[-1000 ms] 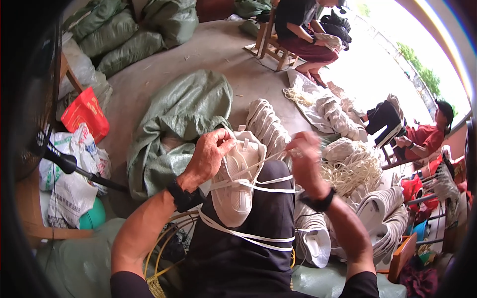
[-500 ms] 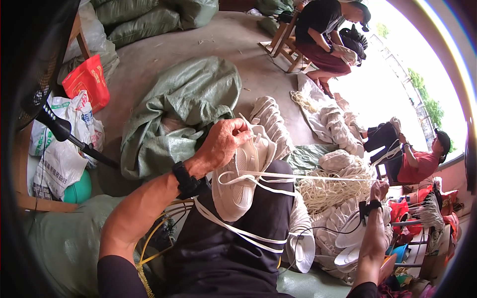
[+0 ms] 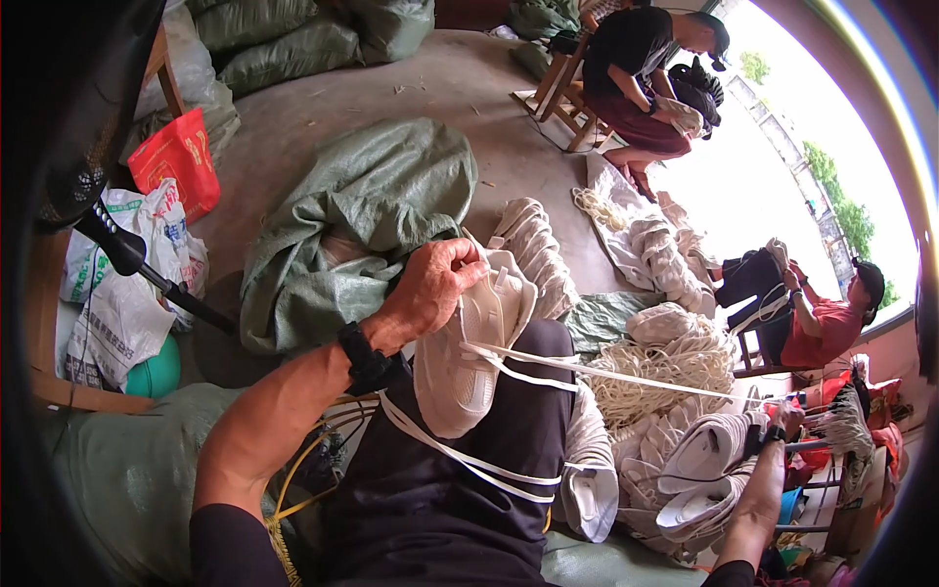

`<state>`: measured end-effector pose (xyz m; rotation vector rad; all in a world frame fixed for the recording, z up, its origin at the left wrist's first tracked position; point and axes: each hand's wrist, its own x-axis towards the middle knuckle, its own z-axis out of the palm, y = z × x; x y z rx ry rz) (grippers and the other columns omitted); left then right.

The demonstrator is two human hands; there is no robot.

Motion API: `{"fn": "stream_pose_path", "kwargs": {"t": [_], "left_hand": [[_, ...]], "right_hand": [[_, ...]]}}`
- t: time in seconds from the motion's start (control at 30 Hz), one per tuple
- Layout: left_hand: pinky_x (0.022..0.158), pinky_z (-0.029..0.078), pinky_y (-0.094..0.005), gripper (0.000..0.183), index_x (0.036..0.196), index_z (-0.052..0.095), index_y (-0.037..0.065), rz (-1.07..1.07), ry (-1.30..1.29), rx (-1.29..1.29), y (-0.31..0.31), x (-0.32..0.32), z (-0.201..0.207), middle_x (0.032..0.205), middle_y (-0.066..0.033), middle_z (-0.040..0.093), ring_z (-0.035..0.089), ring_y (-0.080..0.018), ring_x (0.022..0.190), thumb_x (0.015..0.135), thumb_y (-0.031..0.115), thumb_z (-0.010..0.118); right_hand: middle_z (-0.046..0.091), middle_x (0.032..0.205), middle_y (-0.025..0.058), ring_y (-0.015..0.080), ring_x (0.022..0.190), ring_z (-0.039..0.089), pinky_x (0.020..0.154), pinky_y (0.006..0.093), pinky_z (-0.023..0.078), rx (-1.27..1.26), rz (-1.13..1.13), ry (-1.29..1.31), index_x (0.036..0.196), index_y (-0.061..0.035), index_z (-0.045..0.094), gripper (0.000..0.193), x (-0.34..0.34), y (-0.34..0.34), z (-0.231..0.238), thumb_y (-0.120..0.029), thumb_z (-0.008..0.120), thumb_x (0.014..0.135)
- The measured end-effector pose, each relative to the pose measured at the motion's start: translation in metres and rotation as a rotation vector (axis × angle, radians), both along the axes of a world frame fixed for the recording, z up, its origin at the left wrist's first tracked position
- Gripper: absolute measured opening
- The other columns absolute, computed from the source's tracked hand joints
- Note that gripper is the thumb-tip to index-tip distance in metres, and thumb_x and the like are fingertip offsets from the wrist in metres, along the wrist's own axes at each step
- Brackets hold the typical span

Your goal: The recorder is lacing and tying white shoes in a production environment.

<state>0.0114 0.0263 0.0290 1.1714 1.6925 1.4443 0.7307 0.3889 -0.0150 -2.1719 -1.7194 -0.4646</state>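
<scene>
A white sneaker (image 3: 462, 372) rests on my dark-trousered lap with its toe toward me. My left hand (image 3: 435, 284) is closed on its upper edge, thumb and fingers pinched together. From the lacing area a white shoelace (image 3: 636, 376) runs taut to the right. Far out to the right, my right hand (image 3: 785, 419) is closed on the lace's end. A loose lace loop lies over my knee, and another white strand (image 3: 460, 458) crosses my thigh. Stacked white sneakers (image 3: 590, 479) stand beside my right leg.
A heap of cream laces (image 3: 655, 377) and more nested shoes (image 3: 704, 455) lie to the right. Ahead is a crumpled green woven sack (image 3: 362, 215). A black fan stand (image 3: 127, 249) and plastic bags (image 3: 127, 303) are at left. Two people (image 3: 636, 68) sit working nearby.
My right hand has moved outward to the right and slightly down, drawing the lace longer. The lace loop at the shoe has shrunk. My left hand stays on the sneaker.
</scene>
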Motion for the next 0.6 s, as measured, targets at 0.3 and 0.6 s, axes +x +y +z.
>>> {"fn": "stream_pose_path", "kwargs": {"t": [0.3, 0.6], "left_hand": [[0.062, 0.040, -0.0271, 0.020, 0.084, 0.065, 0.000, 0.051, -0.174, 0.025, 0.018, 0.011, -0.002, 0.071, 0.0010, 0.059, 0.048, -0.0071, 0.066, 0.094, 0.018, 0.062], [0.058, 0.035, -0.0244, 0.025, 0.081, 0.068, 0.002, 0.064, -0.113, 0.012, 0.024, 0.021, 0.004, 0.067, 0.0044, 0.054, 0.043, -0.0048, 0.063, 0.095, 0.021, 0.061]], "right_hand": [[0.068, 0.086, 0.0130, 0.0223, 0.085, 0.065, 0.073, 0.0345, 0.051, -0.032, 0.766, 0.198, 0.091, -0.0001, 0.070, 0.009, -0.175, -0.084, 0.019, -0.004, 0.064, 0.084], [0.064, 0.086, 0.0096, 0.0291, 0.084, 0.055, 0.084, 0.0411, 0.040, -0.520, 1.479, 0.408, 0.088, -0.0089, 0.069, 0.011, -0.471, -0.290, 0.035, -0.018, 0.065, 0.092]]}}
